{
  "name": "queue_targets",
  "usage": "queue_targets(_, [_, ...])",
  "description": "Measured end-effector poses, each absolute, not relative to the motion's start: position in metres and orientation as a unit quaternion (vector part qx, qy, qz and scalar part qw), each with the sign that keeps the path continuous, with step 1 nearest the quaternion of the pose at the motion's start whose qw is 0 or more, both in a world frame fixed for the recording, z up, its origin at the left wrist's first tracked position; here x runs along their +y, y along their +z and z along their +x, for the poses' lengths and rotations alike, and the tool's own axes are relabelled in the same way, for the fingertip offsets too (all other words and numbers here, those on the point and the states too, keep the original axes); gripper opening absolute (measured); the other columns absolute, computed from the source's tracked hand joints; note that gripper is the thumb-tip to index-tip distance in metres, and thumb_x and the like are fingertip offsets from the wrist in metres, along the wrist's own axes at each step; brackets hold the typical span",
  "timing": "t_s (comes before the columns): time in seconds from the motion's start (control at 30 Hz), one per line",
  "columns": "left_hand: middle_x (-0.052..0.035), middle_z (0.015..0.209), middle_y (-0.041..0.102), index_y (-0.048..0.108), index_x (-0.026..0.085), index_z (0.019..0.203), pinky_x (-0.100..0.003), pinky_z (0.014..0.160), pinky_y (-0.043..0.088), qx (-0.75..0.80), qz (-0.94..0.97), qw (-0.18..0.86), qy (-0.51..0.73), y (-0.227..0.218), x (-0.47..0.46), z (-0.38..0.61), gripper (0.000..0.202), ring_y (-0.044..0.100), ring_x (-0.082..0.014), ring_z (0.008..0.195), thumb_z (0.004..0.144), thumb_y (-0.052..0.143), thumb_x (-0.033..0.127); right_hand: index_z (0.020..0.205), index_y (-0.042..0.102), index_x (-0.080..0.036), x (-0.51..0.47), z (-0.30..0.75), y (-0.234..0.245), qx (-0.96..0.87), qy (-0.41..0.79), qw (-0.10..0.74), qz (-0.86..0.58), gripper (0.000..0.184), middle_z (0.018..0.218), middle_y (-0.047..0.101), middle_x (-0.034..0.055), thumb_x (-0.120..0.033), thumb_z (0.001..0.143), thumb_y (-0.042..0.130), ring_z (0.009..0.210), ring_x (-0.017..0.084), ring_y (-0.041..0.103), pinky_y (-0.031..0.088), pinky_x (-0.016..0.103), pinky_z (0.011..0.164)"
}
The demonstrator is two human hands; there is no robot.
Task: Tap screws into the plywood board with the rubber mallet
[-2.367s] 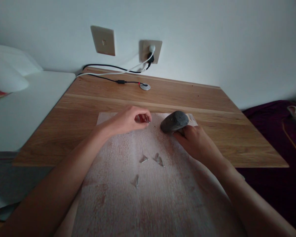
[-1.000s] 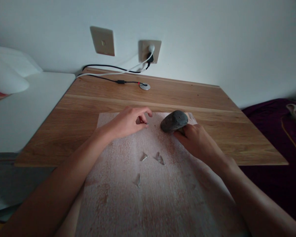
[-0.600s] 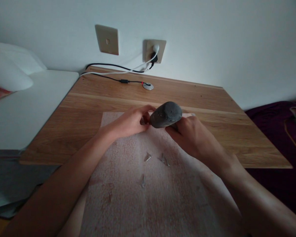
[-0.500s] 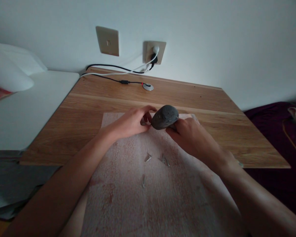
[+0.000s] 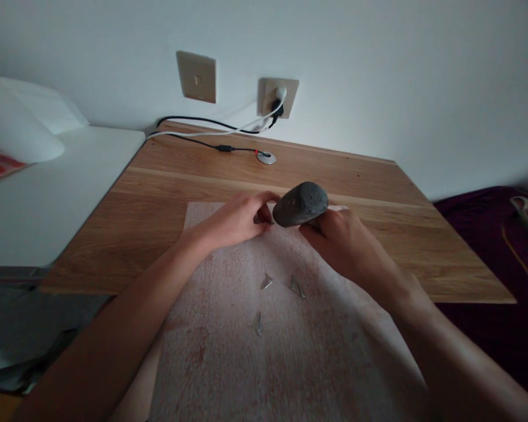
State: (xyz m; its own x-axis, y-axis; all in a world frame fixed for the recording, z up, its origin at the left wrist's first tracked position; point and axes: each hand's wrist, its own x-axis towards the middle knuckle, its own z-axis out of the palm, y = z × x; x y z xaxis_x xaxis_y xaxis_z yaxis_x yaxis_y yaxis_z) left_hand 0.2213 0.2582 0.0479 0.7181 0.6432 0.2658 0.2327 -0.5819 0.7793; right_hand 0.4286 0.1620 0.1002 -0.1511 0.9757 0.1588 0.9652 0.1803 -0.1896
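A smooth, dark grey oblong stone (image 5: 300, 204), gripped in the right hand (image 5: 338, 243), runs left to right, its blunt end pointing left at the pinched-shut left hand (image 5: 233, 221).

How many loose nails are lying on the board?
4 nails: one in the middle of the board, two overlapping just right of it, one nearer the person. Another may be hidden under the fingers of the left hand, beside the stone in the right hand.
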Motion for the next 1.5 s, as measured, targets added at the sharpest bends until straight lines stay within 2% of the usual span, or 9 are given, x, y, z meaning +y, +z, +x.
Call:
queue_targets(0.1, [0.0015,0.091,0.079,0.068,0.023,0.128,-0.027,0.078,0.054,0.258,0.848,0.378,0.268,0.049,0.258,0.221,0.050,0.073,-0.0152,0.079,0.082,0.071,0.002,0.063,0.051,-0.024,0.160,0.428,0.106,-0.755,0.015,0.128,-0.643,0.032,0.064,0.064,0.0068,-0.030,0.095,0.048,0.058,0.019,0.058,0.032,0.035,0.060])
queue_targets(0.3, [-0.0006,0.090,0.079,0.067,0.019,0.129,-0.027,0.076,0.053,0.273,0.850,0.362,0.269,0.047,0.258,0.222,0.051,0.073,-0.0161,0.080,0.082,0.068,0.001,0.069,0.059,-0.024,0.162,0.433,0.094,-0.774,0.029,0.122,-0.620,0.024,0.074,0.070,0.0099,-0.026,0.092,0.051,0.070,0.022,0.062,0.036,0.034,0.062])
queue_targets(0.4, [-0.0020,0.093,0.080,0.066,0.018,0.129,-0.027,0.075,0.053,0.269,0.851,0.364,0.266,0.043,0.259,0.222,0.047,0.074,-0.0161,0.080,0.084,0.072,0.005,0.064,0.053,-0.025,0.158,0.447,0.091,-0.751,0.043,0.168,-0.637,0.026,0.067,0.065,0.0064,-0.023,0.089,0.050,0.063,0.019,0.059,0.036,0.033,0.061])
queue_targets(0.5, [-0.0019,0.094,0.080,0.068,0.018,0.123,-0.027,0.073,0.052,0.269,0.854,0.360,0.263,0.043,0.259,0.221,0.040,0.074,-0.0157,0.080,0.085,0.073,0.006,0.061,0.044,-0.026,0.152,0.464,0.092,-0.725,0.036,0.171,-0.666,0.027,0.060,0.058,0.0034,-0.025,0.087,0.052,0.055,0.017,0.053,0.034,0.033,0.059])
queue_targets(0.6, [-0.0016,0.092,0.080,0.068,0.017,0.120,-0.026,0.072,0.050,0.271,0.854,0.365,0.255,0.045,0.258,0.221,0.036,0.073,-0.0153,0.080,0.086,0.074,0.007,0.062,0.041,-0.027,0.148,0.477,0.086,-0.718,0.033,0.169,-0.675,0.026,0.061,0.058,0.0041,-0.027,0.086,0.053,0.057,0.018,0.055,0.034,0.034,0.059])
queue_targets(0.93, [-0.0005,0.091,0.079,0.070,0.018,0.116,-0.027,0.075,0.053,0.248,0.859,0.359,0.267,0.043,0.260,0.220,0.035,0.072,-0.0145,0.079,0.084,0.071,0.004,0.075,0.060,-0.023,0.144,0.480,0.062,-0.728,0.059,0.116,-0.673,0.024,0.076,0.069,0.0087,-0.035,0.094,0.052,0.076,0.024,0.066,0.039,0.034,0.066])
queue_targets(1.17, [-0.0003,0.091,0.079,0.071,0.018,0.120,-0.027,0.075,0.055,0.263,0.858,0.358,0.258,0.045,0.259,0.220,0.042,0.072,-0.0145,0.077,0.081,0.068,0.002,0.066,0.045,-0.024,0.154,0.452,0.093,-0.768,0.037,0.162,-0.618,0.023,0.070,0.062,0.0059,-0.028,0.089,0.049,0.063,0.017,0.055,0.033,0.033,0.062])
queue_targets(1.37, [-0.0001,0.091,0.079,0.071,0.019,0.122,-0.026,0.075,0.055,0.251,0.857,0.356,0.276,0.043,0.260,0.219,0.043,0.072,-0.0151,0.079,0.082,0.069,0.003,0.069,0.042,-0.025,0.168,0.436,0.101,-0.772,0.076,0.099,-0.623,0.026,0.072,0.064,0.0063,-0.032,0.094,0.046,0.067,0.019,0.059,0.035,0.033,0.065])
queue_targets(1.5, [-0.0015,0.093,0.080,0.069,0.017,0.127,-0.027,0.078,0.056,0.259,0.853,0.362,0.272,0.044,0.259,0.219,0.045,0.073,-0.0151,0.079,0.083,0.070,0.004,0.071,0.043,-0.025,0.166,0.446,0.100,-0.773,0.072,0.102,-0.622,0.021,0.075,0.065,0.0069,-0.030,0.091,0.048,0.071,0.020,0.060,0.036,0.033,0.067])
